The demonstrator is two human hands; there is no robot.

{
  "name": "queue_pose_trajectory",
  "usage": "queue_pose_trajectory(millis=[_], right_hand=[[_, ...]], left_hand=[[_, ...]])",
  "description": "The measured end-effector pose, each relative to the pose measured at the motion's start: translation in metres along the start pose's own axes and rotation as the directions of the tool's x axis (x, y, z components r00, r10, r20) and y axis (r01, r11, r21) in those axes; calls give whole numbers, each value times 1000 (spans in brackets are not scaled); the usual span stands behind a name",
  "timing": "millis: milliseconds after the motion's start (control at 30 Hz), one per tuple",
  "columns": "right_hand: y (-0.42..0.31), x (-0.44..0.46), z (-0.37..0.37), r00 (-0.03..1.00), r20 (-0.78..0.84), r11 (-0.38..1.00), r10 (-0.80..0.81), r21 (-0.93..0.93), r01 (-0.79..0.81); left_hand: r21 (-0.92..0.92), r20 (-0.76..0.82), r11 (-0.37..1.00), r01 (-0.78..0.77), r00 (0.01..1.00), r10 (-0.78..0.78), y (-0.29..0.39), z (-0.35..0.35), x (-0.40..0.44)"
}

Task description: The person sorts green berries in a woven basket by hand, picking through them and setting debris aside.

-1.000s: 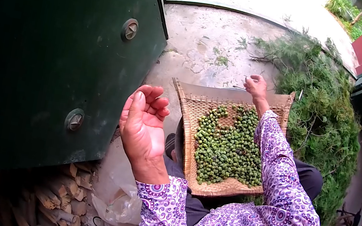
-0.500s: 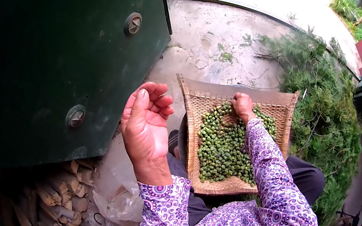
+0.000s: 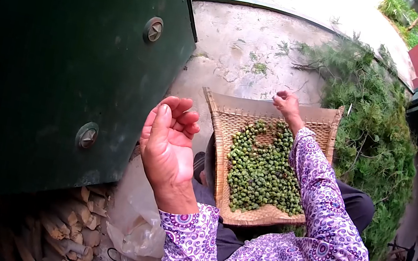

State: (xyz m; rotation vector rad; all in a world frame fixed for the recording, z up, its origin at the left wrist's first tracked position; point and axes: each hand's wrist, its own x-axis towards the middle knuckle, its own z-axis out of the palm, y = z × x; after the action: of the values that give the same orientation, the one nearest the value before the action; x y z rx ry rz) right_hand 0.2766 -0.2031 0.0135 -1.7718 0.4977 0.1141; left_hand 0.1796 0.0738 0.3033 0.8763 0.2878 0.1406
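Observation:
A woven basket tray (image 3: 220, 171) rests at my lap, with many small green cones or fruits (image 3: 262, 178) spread over its middle. My right hand (image 3: 287, 106) is over the tray's far edge, its thumb and fingers pinched together; whatever they may hold is too small to make out. To the left of the tray my left hand (image 3: 168, 148) is raised, palm up, with the fingers loosely curled and apart from the thumb. Nothing shows in that palm.
A dark green metal door (image 3: 74, 75) with round star bosses fills the left. Stacked firewood (image 3: 65, 228) and a clear plastic bag (image 3: 139, 235) lie below it. Cut evergreen branches (image 3: 368, 135) are heaped on the right, on the concrete floor (image 3: 235, 41).
My right hand moved from the far edge down onto the green pieces, then back up over the far edge. My left hand has stayed nearly still.

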Motion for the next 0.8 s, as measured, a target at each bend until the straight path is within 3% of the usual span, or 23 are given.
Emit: queue_pose_trajectory(millis=[33, 100, 133, 200, 233, 300, 333, 367, 467, 600, 633, 667, 700, 800], right_hand=[[22, 4, 5, 983, 45, 937, -179, -296, 185], [20, -17, 14, 959, 162, 837, -234, -467, 284], [20, -24, 18, 959, 167, 839, -227, -466, 280], [21, -34, 25, 925, 184, 631, -332, -686, 362], [21, -35, 27, 925, 185, 632, -332, -685, 363], [23, -34, 31, 902, 289, 478, -321, -773, 417], [23, -34, 30, 854, 332, 440, -401, -748, 498], [22, -32, 29, 854, 334, 439, -398, -748, 497], [25, -28, 30, 761, 492, 258, -423, -739, 622], [20, -30, 31, 848, 448, 311, -284, -794, 523], [21, -24, 30, 940, 209, 698, -270, -630, 340], [23, -19, 30, 990, -5, 943, -143, -304, 135], [33, -14, 29, 987, -55, 983, -148, -118, 141], [27, -55, 32, 916, 60, 802, -396, -463, 377]], left_hand=[[2, -6, 1000, 3, 1000, -3, 0, -1, 0], [5, 1, 1000, 5, 1000, -5, -1, 1, -1], [9, 11, 1000, 7, 1000, -7, -2, 1, -2], [23, 19, 1000, 14, 1000, -15, -3, -3, -2], [30, 34, 999, 15, 999, -16, -2, -4, -2], [27, 27, 1000, 12, 1000, -12, -1, -4, -1], [24, 18, 1000, 11, 1000, -12, -1, -4, 0], [23, 16, 1000, 13, 1000, -14, -2, -4, 0], [38, 58, 999, 16, 998, -18, -5, -2, 0], [36, 43, 999, 17, 999, -19, -4, -1, 1], [32, 29, 999, 14, 999, -15, -3, -2, 0], [30, 24, 999, 13, 1000, -14, -3, -3, 0], [26, 12, 1000, 5, 1000, -5, -2, -3, 0], [11, 7, 1000, 6, 1000, -6, -1, -3, 0]])
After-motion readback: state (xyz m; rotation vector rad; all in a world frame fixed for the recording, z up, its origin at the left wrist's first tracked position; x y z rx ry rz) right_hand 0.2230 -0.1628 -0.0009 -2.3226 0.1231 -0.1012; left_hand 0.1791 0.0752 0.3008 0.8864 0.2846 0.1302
